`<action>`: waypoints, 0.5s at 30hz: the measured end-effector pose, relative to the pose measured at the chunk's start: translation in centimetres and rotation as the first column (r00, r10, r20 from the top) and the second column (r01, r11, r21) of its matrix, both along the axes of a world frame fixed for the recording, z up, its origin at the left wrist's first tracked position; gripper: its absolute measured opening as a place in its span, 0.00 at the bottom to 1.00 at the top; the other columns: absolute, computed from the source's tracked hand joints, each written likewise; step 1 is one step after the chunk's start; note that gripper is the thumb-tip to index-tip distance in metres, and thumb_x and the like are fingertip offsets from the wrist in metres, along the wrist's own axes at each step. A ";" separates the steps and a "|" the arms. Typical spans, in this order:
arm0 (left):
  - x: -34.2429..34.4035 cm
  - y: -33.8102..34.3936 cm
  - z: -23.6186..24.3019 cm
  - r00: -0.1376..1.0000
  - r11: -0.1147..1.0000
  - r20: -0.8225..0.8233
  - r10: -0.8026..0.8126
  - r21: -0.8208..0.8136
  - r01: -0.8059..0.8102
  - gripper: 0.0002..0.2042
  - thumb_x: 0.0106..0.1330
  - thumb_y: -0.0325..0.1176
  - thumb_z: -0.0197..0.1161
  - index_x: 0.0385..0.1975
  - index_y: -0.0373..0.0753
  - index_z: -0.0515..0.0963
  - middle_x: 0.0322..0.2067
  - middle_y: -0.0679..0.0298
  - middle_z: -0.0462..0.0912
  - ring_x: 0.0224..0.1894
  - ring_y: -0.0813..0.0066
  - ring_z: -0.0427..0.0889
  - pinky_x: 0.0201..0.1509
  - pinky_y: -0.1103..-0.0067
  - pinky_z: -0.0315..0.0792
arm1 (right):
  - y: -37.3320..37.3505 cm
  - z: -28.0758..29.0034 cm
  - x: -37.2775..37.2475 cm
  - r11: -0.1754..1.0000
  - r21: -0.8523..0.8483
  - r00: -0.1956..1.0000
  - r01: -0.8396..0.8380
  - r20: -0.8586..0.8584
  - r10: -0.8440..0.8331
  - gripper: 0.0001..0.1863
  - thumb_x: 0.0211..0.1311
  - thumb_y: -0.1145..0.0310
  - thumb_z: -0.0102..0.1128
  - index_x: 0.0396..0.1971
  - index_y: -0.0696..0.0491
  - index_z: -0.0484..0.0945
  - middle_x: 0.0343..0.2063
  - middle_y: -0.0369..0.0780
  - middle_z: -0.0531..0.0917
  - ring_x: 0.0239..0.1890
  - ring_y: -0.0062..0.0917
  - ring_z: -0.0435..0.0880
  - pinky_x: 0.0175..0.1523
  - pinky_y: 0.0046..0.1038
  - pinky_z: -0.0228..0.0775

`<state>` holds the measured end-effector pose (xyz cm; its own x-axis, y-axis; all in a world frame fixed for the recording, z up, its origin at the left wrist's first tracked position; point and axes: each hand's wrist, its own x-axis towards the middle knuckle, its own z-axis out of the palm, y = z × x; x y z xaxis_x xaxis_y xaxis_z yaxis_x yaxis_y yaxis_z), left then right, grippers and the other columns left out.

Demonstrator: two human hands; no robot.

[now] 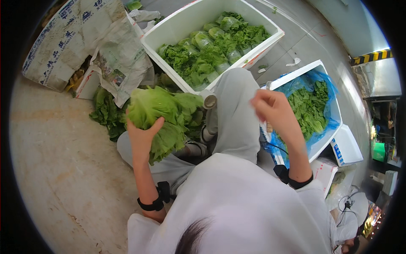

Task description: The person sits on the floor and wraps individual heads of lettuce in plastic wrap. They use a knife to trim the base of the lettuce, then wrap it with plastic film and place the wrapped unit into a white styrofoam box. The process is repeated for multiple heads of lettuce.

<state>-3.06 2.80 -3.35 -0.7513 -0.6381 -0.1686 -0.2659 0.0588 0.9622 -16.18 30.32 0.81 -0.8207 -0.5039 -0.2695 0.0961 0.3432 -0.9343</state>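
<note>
My left hand (141,129) grips a loose, pale green lettuce (160,106) over my lap, fingers wrapped round it. My right hand (270,106) is raised beside my bent knee (232,93), fingers curled and slightly blurred; anything inside them is too hidden to make out. A round metallic object (210,102) is by the knee, right of the lettuce. Darker leafy greens (105,110) lie on the floor left of and behind the held lettuce.
Ahead stands a white foam box (169,72) of wrapped lettuces. Right, a blue-lined box (332,101) holds greens, beside a smaller white box (344,148). Torn cartons and paper (72,42) lie upper left. Another person (347,237) is at lower right.
</note>
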 end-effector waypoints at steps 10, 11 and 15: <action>2.8 -2.9 -0.4 0.952 0.949 0.048 0.301 0.080 -0.304 0.38 0.48 0.29 0.71 0.59 0.32 0.58 0.53 0.56 0.68 0.53 0.66 0.69 0.56 0.75 0.64 | -11.4 10.5 10.0 0.572 -0.467 0.730 -0.674 -0.301 0.614 0.12 0.49 0.70 0.57 0.12 0.60 0.71 0.09 0.39 0.69 0.13 0.23 0.69 0.21 0.25 0.60; 3.0 -3.0 -0.5 0.955 0.954 0.049 0.293 0.059 -0.295 0.37 0.49 0.30 0.71 0.59 0.33 0.58 0.53 0.56 0.68 0.53 0.66 0.70 0.55 0.74 0.66 | -11.5 10.5 9.9 0.557 -0.467 0.717 -0.687 -0.306 0.627 0.12 0.49 0.69 0.57 0.13 0.59 0.71 0.09 0.38 0.69 0.13 0.22 0.69 0.21 0.25 0.60; 2.9 -3.5 -1.2 0.963 0.963 0.039 0.266 0.035 -0.267 0.34 0.51 0.30 0.69 0.58 0.34 0.59 0.51 0.56 0.70 0.50 0.66 0.72 0.51 0.74 0.69 | -11.9 11.0 9.4 0.527 -0.468 0.690 -0.709 -0.310 0.654 0.12 0.51 0.68 0.57 0.14 0.59 0.71 0.10 0.37 0.70 0.14 0.21 0.69 0.22 0.23 0.59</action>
<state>-0.16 -0.66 -4.58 -0.5483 -0.8068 -0.2201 -0.2990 -0.0566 0.9526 -6.82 18.45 11.78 -0.1708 -0.9485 0.2669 -0.0440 -0.2632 -0.9637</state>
